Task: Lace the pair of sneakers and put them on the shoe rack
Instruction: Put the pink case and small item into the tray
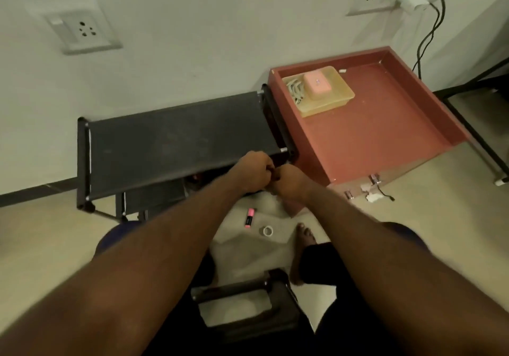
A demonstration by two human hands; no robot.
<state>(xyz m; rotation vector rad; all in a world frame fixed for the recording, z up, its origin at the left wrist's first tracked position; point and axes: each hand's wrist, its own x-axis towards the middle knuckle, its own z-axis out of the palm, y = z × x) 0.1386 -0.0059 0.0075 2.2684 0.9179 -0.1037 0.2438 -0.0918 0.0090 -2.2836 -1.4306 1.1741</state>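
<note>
Setting: beige tiled floor [55, 231] against a white wall [192, 25] with a socket plate [84, 29] at the left. At the right, a white adapter [410, 0] sits in a second plate and black cables [429, 33] hang from it.

Shoe rack [170, 141]: black, standing against the wall, its top fabric tier bare. A lower tier [154, 196] shows below the front edge.

Hands: both arms reach forward. The left hand [254, 172] and right hand [290, 183] meet knuckle to knuckle just below the rack's front right corner. The fingers of both are curled tight. What they grip cannot be told. A dark shape lies directly beneath them, and the sneakers cannot be made out.

Adjacent items:
- A red-brown drawer [371, 135] lies on the floor, touching the rack's right end. It holds a yellow tray [330, 106] with a pink box [316, 86] inside.
- A pink highlighter [249, 218] and a tape roll [267, 230] lie on the floor near the hands.
- A bare foot [304, 237] rests beside the roll.
- A black stool frame [248, 320] stands in the foreground.
</note>
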